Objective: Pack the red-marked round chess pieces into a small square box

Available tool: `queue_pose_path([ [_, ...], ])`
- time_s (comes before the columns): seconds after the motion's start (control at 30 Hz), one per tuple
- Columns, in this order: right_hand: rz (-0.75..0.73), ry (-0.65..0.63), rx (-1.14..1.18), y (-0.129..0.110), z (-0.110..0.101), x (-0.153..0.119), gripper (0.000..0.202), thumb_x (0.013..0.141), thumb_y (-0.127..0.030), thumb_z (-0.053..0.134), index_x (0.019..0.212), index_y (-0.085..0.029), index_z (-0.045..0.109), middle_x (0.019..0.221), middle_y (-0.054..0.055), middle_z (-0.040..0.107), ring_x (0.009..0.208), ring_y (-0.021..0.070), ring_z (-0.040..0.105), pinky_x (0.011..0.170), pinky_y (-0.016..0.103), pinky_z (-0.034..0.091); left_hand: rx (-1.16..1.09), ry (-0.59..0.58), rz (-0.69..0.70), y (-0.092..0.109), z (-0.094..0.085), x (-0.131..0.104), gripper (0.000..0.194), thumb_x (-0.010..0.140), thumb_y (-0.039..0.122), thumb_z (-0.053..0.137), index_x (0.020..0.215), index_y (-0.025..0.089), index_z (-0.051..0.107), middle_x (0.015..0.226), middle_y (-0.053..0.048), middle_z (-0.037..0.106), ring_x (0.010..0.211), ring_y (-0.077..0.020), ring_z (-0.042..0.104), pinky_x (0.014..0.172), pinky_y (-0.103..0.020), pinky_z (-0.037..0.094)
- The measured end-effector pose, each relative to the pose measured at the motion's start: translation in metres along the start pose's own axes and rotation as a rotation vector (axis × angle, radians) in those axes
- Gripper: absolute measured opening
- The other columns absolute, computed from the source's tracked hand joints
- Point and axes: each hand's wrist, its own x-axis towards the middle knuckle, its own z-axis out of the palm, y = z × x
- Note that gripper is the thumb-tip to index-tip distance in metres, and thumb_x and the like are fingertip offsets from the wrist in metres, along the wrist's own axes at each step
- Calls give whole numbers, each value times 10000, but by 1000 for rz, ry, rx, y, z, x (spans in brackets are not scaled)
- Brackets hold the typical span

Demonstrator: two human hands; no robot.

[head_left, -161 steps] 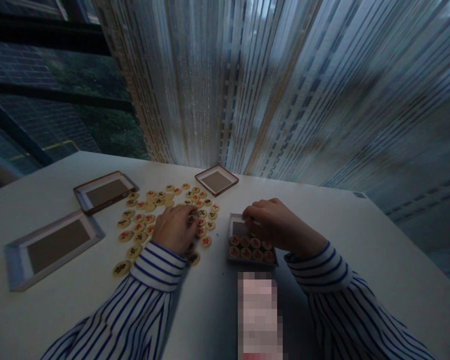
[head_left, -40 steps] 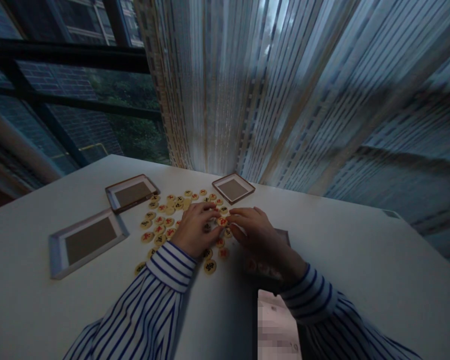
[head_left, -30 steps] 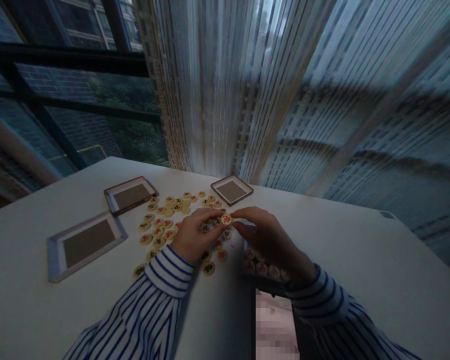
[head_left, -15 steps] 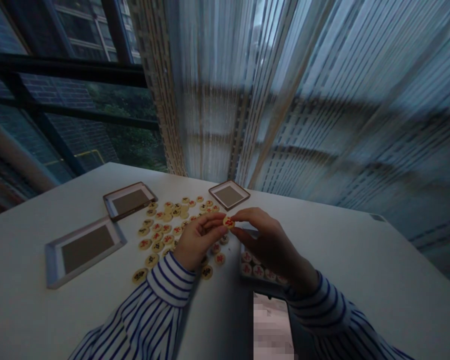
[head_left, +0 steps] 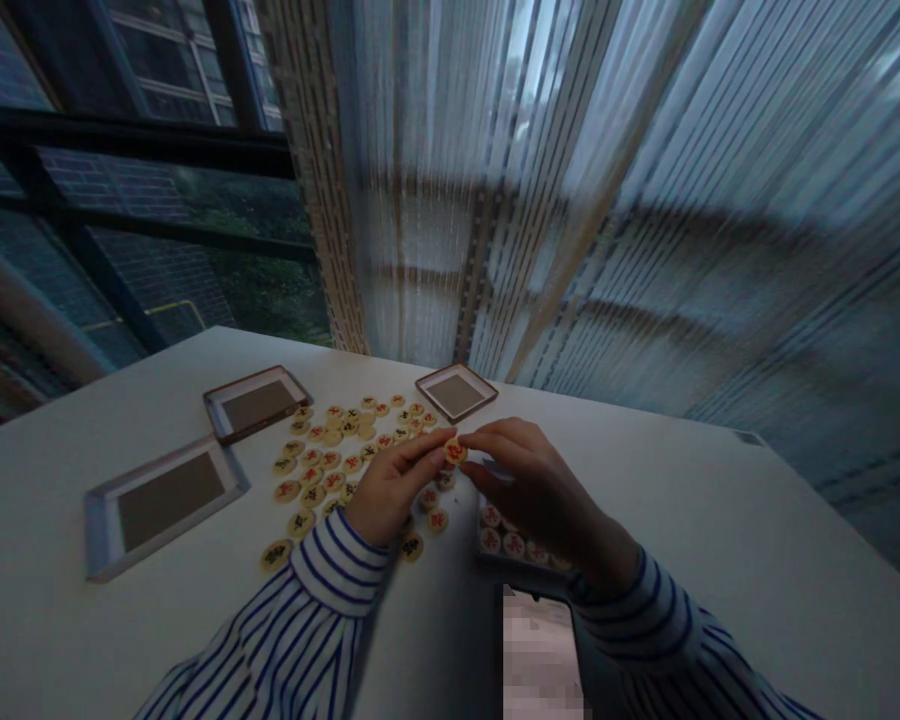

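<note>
A round wooden piece with a red character is held up between both hands, above the white table. My left hand grips its left side with thumb and fingers. From the right, the thumb and fingertips of my right hand pinch the same piece. Under and left of my left hand lie several round pieces with red or black characters, such as a black-marked one. Partly hidden below my right hand is a box with rows of red-marked pieces in it.
Two shallow trays, one brown-rimmed and one pale, lie at the left. A smaller tray sits near the back edge. A phone is at the front. String curtains and a window stand behind the white table.
The held piece has tilted and dropped slightly, and the fingers of both hands have shifted a little around it. The view has moved slightly.
</note>
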Motion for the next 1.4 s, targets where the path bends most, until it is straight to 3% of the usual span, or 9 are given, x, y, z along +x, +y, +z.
queue_pose_path([
  [0.2,11,4,-9,-1,-3,1,133,842,-249,548,931,-169,605,878,69,652,852,179,577,780,327,411,-80,54,-19,2,3,-1,347,661,387,696,906,144,663,621,-2,640,616,-119,576,626,-244,469],
  [0.63,6,-33,-49,0,-3,1,206,830,-295,560,992,-177,603,901,75,652,870,186,578,790,336,400,98,78,-11,7,3,-1,355,646,420,680,890,165,713,701,-32,690,629,-144,583,629,-271,479],
  [0.87,-6,-92,-57,1,-5,1,235,845,-282,536,1050,-181,590,893,63,650,861,177,569,778,325,375,74,78,26,6,6,-1,293,637,386,691,841,178,719,689,-28,689,636,-145,592,617,-259,480],
  [1.1,-18,-134,-95,4,-7,0,207,822,-275,557,1007,-192,601,833,49,648,807,166,569,780,320,357,55,83,-81,2,8,-1,309,597,387,703,806,160,700,624,-20,665,546,-118,558,484,-219,431],
  [1.4,30,-222,-148,10,-18,-2,178,799,-274,579,953,-187,600,858,46,673,820,163,602,897,380,316,95,98,-105,3,10,-2,378,634,470,652,819,143,691,693,-52,690,583,-129,569,461,-214,413],
])
